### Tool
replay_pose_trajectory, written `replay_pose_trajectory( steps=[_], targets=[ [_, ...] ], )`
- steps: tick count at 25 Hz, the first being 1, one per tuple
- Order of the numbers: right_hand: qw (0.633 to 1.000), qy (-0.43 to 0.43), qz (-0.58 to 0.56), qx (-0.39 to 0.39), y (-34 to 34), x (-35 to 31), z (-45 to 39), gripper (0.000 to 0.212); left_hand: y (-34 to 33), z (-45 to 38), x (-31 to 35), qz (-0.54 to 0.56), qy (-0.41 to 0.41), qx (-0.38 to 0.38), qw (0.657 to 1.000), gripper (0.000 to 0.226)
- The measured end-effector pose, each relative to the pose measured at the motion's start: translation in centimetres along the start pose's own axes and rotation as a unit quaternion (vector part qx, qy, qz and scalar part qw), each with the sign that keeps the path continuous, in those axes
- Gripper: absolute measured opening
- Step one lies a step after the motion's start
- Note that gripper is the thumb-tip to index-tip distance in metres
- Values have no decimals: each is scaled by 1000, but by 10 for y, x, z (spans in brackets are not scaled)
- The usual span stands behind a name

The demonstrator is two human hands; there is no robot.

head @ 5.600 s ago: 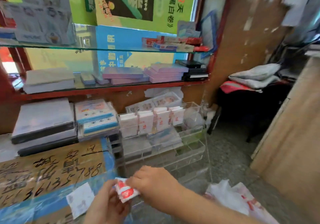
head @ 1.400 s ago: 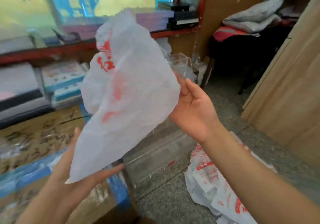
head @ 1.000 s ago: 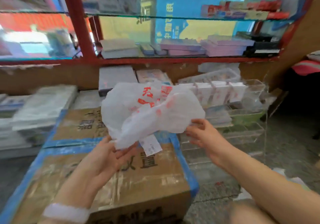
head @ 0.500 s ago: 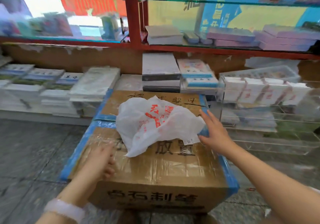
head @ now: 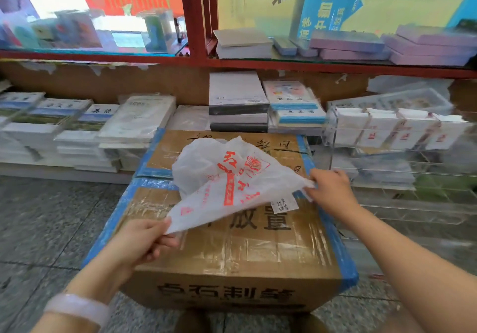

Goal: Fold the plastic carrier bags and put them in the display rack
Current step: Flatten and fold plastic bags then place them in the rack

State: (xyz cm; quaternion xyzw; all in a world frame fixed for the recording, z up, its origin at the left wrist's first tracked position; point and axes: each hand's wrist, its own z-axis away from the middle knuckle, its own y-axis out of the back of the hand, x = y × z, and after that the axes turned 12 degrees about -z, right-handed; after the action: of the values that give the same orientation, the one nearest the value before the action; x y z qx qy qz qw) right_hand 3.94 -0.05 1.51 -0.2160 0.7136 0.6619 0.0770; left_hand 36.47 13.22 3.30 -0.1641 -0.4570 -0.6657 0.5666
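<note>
Both hands pinch one white carrier bag [head: 227, 180] above the cardboard box [head: 232, 245]: left hand [head: 144, 242] its near corner, right hand [head: 329, 190] its right corner.

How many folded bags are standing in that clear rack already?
4 visible, side by side in the top row of the clear rack: at and. More may sit beyond the picture's right edge.

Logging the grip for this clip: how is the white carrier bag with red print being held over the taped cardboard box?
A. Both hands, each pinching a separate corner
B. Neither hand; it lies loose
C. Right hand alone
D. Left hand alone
A: the left hand pinches the near corner of the white carrier bag and the right hand pinches the right corner, above the cardboard box.
</note>
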Motion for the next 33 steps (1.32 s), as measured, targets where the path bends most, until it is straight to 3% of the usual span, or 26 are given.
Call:
replay_pose_trajectory(
  steps=[2, 4, 8, 9, 12, 13, 15, 18, 19, 20, 22, 24, 26, 28, 30, 32, 33],
  targets=[
    [997, -59, -51, 7, 17, 18, 5, 24, 12, -5, -5, -51, -25, 64, 996, 36],
    [986, -115, -122, 8, 27, 29, 12, 17, 15, -9, -8, -84, -40, 114, 989, 38],
    [969, -169, -177, -31, 30, 35, 20, 13, 8, -16, -12, -43, -41, 148, 987, 37],
    [944, -182, -275, -15, 35, 29, 23, 9, 7, -17, -10, -23, -37, 159, 986, 36],
    [794, -197, -575, -29, 48, 5, 38, 16, -3, -13, -3, 56, -33, 116, 991, 29],
    [782, -176, -595, -51, 51, -2, 45, 16, -8, -9, -2, 68, -40, 73, 994, 26],
    [834, -121, -534, -70, 52, -5, 53, 20, -13, -4, -2, 35, -56, 38, 997, 25],
    [908, -117, -402, -27, 61, 22, 52, 22, 0, -4, -8, -46, -53, 91, 993, 29],
    [920, -118, -367, -67, 65, 32, 53, 21, 4, -4, -11, -77, -48, 69, 994, 28],
    [924, -115, -336, -144, 68, 42, 57, 23, 8, -2, -14, -116, -38, 28, 992, 26],
    [887, -136, -298, -325, 71, 60, 63, 43, 12, 0, -20, -212, -19, -56, 975, 21],
    [860, -143, -294, -392, 82, 67, 67, 67, 16, 1, -24, -282, -10, -111, 953, 16],
    [841, -145, -372, -364, 90, 65, 61, 78, 19, 2, -17, -321, -18, -119, 939, 13],
    [868, -129, -400, -266, 82, 46, 54, 76, 17, 2, -3, -330, -79, -33, 940, 14],
    [935, -76, -277, -209, 57, 22, 39, 82, 4, 5, 17, -264, -185, 88, 943, 11],
    [960, -7, -186, -210, 22, -4, 28, 90, -18, 10, 41, -234, -272, 94, 929, 17],
    [962, 18, -174, -210, 5, -12, 22, 84, -32, 10, 50, -248, -294, 78, 920, 18]
  ],
)
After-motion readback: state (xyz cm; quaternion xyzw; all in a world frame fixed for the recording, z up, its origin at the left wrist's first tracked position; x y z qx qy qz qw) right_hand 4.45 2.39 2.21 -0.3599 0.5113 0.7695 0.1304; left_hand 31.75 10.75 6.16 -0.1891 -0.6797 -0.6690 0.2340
